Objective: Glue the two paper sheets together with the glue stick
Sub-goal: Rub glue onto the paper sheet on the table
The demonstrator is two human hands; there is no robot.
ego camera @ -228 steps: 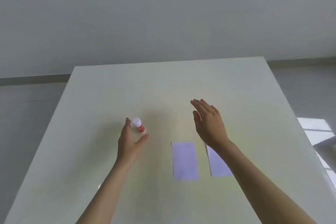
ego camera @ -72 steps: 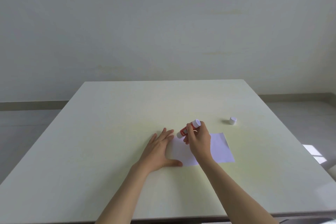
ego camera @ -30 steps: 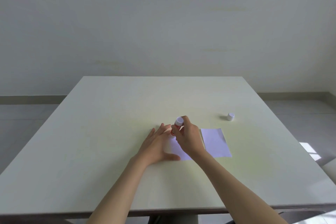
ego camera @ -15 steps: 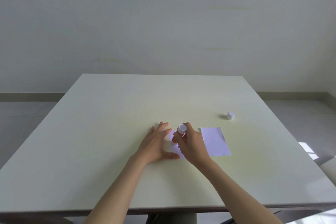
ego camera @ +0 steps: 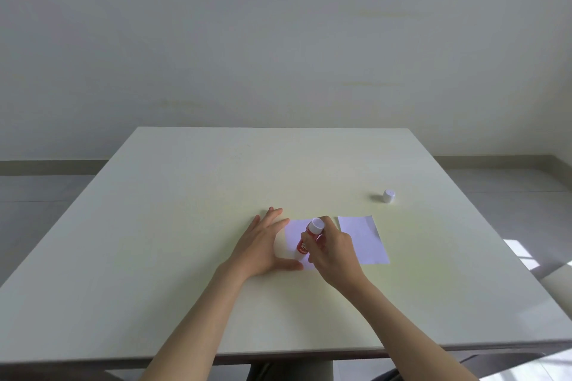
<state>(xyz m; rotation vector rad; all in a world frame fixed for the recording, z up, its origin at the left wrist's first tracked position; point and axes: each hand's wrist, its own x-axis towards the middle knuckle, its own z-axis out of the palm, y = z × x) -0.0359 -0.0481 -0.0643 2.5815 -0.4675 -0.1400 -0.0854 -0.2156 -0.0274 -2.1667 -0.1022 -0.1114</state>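
Head view: left hand [ego camera: 263, 244] lies spread flat, pinning the left paper sheet [ego camera: 295, 232] near the table [ego camera: 185, 195] centre. Right hand [ego camera: 334, 252] pinches the glue stick [ego camera: 309, 240], tip down on that sheet. Second sheet [ego camera: 362, 238] lies just beside; cap [ego camera: 388, 196] stands toward the right edge.

A pale cream square table [ego camera: 192, 226] fills the lower half of the view, its far edge running straight across below a plain off-white wall [ego camera: 278, 34]. A grey-beige skirting board [ego camera: 46, 164] lines the wall's foot at 9 and 3 o'clock, above a grey tiled floor [ego camera: 37, 192]. At 4 o'clock, bright patches of sunlight [ego camera: 523, 254] lie on the floor.
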